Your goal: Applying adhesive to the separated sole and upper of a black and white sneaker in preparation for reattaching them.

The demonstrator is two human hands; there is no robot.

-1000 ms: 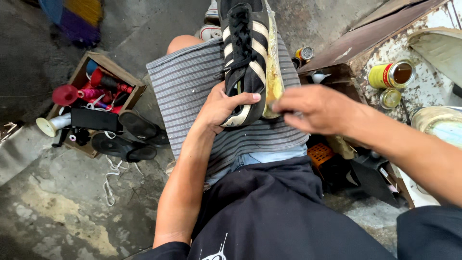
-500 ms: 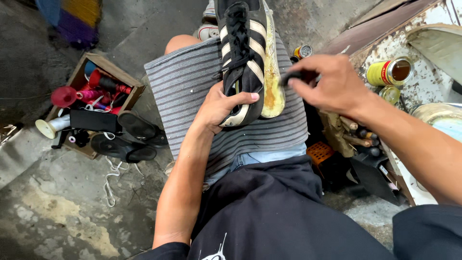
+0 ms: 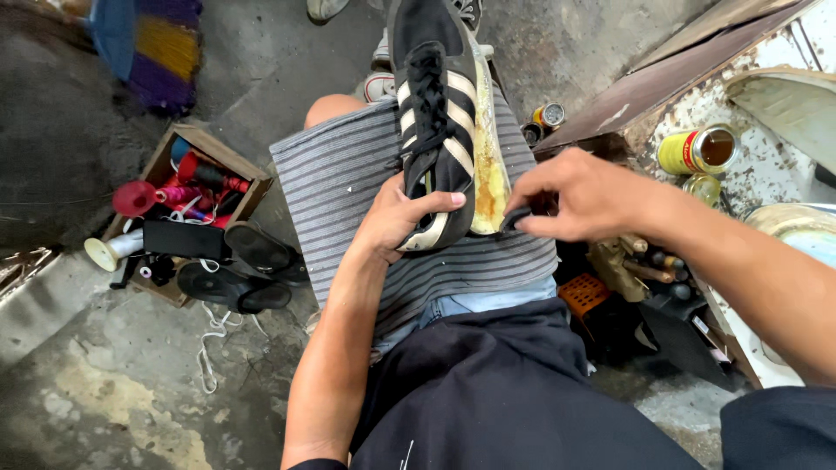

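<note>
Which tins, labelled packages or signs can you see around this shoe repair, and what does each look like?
Open tin: on the bench at right, round, yellow with a red band, dark liquid inside.
Small tin: on the floor beside the shoe's sole, round, orange and dark label, pale lid.
Signs or screens: none in view.

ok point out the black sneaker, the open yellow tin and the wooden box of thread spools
black sneaker (image 3: 433,113), head view, on the laces over the tongue
open yellow tin (image 3: 688,150), head view, on its yellow side wall
wooden box (image 3: 228,159), head view, on its far rim
</note>
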